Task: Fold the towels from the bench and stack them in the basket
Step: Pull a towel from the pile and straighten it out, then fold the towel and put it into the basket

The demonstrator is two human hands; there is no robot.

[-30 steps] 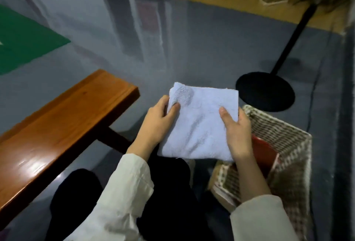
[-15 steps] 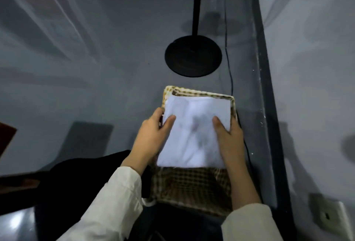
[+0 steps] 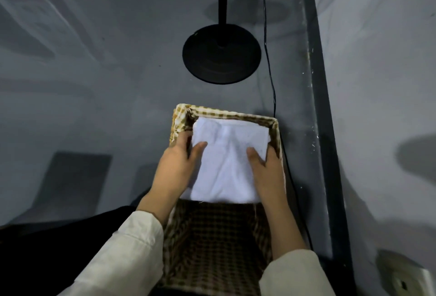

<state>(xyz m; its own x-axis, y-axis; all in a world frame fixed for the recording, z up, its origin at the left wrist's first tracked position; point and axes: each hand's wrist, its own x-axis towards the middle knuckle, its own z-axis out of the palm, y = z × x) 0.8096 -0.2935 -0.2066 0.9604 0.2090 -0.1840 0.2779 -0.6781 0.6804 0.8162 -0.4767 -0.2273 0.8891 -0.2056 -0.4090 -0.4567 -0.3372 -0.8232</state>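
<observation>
A folded white towel (image 3: 227, 161) is inside the checked-lined wicker basket (image 3: 226, 243), toward its far end. My left hand (image 3: 177, 165) grips the towel's left edge, thumb on top and fingers underneath. My right hand (image 3: 266, 170) holds the right edge the same way, thumb lying on the cloth. The towel's far edge reaches the basket's far wall. Whatever lies under the towel is hidden. The bench is out of view.
A black round stand base (image 3: 221, 53) with an upright pole sits on the grey floor just beyond the basket. A thin black cable (image 3: 273, 87) runs down past the basket's right side. A dark skirting strip and grey wall close the right.
The view swung from the bench to the basket. Both hands carried the folded towel over the basket and lowered it inside, toward the far wall.
</observation>
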